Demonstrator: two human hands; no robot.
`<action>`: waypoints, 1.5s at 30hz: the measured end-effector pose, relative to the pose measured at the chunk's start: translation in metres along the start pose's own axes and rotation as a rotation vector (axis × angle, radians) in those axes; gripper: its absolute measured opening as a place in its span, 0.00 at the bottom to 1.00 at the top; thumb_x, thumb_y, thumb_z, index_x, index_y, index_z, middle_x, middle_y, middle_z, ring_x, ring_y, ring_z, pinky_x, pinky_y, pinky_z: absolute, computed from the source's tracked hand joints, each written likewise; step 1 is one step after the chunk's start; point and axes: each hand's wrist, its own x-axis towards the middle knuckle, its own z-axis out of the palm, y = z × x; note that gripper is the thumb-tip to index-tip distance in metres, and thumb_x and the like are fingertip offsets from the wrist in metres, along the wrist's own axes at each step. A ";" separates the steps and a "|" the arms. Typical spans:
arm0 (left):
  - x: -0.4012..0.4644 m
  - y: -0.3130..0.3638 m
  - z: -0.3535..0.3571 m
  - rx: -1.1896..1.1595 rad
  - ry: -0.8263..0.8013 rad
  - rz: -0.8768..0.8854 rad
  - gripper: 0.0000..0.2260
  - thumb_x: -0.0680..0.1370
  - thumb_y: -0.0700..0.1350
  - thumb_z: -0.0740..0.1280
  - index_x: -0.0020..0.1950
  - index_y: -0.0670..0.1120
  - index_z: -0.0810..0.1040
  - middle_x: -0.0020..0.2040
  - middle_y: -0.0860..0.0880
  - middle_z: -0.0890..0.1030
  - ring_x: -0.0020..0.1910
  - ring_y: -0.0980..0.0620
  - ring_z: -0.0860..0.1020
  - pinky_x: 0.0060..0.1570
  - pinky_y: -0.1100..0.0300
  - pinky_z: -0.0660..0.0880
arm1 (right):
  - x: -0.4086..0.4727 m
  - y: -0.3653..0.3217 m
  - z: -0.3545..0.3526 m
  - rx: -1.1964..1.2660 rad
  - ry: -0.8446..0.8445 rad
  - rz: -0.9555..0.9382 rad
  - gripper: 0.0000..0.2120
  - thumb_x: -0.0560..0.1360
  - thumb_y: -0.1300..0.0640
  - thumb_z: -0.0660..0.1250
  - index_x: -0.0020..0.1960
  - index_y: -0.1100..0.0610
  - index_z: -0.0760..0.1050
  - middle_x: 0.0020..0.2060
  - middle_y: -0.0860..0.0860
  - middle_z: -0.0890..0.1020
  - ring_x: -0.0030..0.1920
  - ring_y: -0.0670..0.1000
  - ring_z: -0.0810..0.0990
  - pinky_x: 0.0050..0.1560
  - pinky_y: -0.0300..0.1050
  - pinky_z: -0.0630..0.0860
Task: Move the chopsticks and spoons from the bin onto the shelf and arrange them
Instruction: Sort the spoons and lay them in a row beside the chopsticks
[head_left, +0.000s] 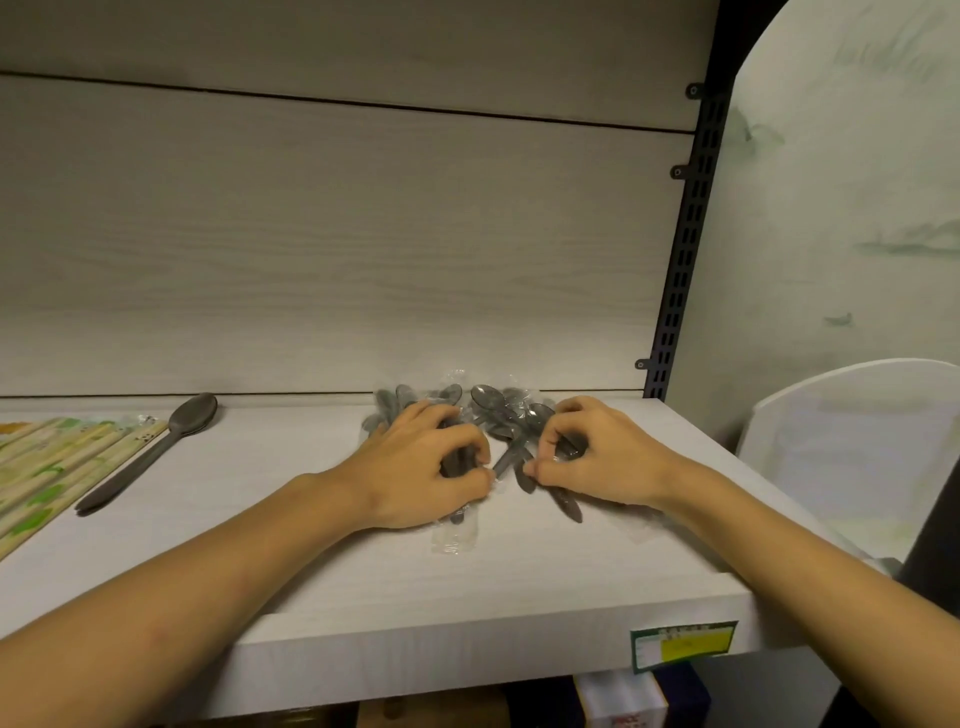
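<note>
The left hand (426, 465) curls its fingers round a bunch of wrapped spoons (460, 400), thumb and fingertips closed on the dark handles, so its grip is narrow and full. The right hand (597, 457) does the same beside it: its fingers pinch the handles of the neighbouring spoons, with its thumb tip close to the left thumb tip; whether they touch I cannot tell. Both hands rest palm down on the shelf (467, 587), wrists on the board.

The spoons are dark grey plastic, each in a clear wrapper, and lie in a heap under and beyond the hands, their bowls fanned toward the back panel (337, 234). A few handles and wrapper ends stick out toward the shelf's front edge, below the palms.

Well apart to the left lies a loose spoon (150, 452) without wrapper, bowl toward the back panel, handle slanting toward the front; it may be several stacked, but I cannot tell. Just beside it, at the left edge of the view, the chopsticks (57, 462) lie in paper sleeves printed green and yellow, laid side by side on the same slant.

On the shelf's front edge, toward the right, is a green and yellow label (683, 644). To the right of the shelf stands a white bin (831, 441), next to a black slotted upright (685, 234).
</note>
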 end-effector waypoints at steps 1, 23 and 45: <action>0.000 -0.001 0.001 -0.003 0.013 0.000 0.23 0.66 0.70 0.52 0.52 0.61 0.75 0.61 0.59 0.69 0.69 0.56 0.60 0.66 0.43 0.64 | 0.000 0.000 0.000 -0.002 0.005 0.009 0.05 0.69 0.51 0.73 0.38 0.52 0.80 0.54 0.47 0.73 0.58 0.44 0.70 0.50 0.37 0.67; -0.001 0.009 -0.019 -0.357 0.423 -0.180 0.12 0.75 0.46 0.67 0.37 0.38 0.74 0.51 0.46 0.79 0.53 0.50 0.75 0.49 0.61 0.66 | 0.003 -0.008 -0.006 0.001 0.105 0.078 0.04 0.68 0.58 0.71 0.37 0.59 0.80 0.54 0.47 0.72 0.68 0.44 0.64 0.58 0.42 0.64; -0.002 0.042 -0.024 0.046 0.195 0.028 0.04 0.73 0.53 0.67 0.40 0.55 0.77 0.41 0.55 0.76 0.45 0.51 0.74 0.47 0.51 0.75 | -0.002 -0.012 -0.015 -0.083 0.257 0.015 0.06 0.78 0.56 0.60 0.52 0.55 0.74 0.34 0.47 0.76 0.36 0.50 0.74 0.35 0.44 0.69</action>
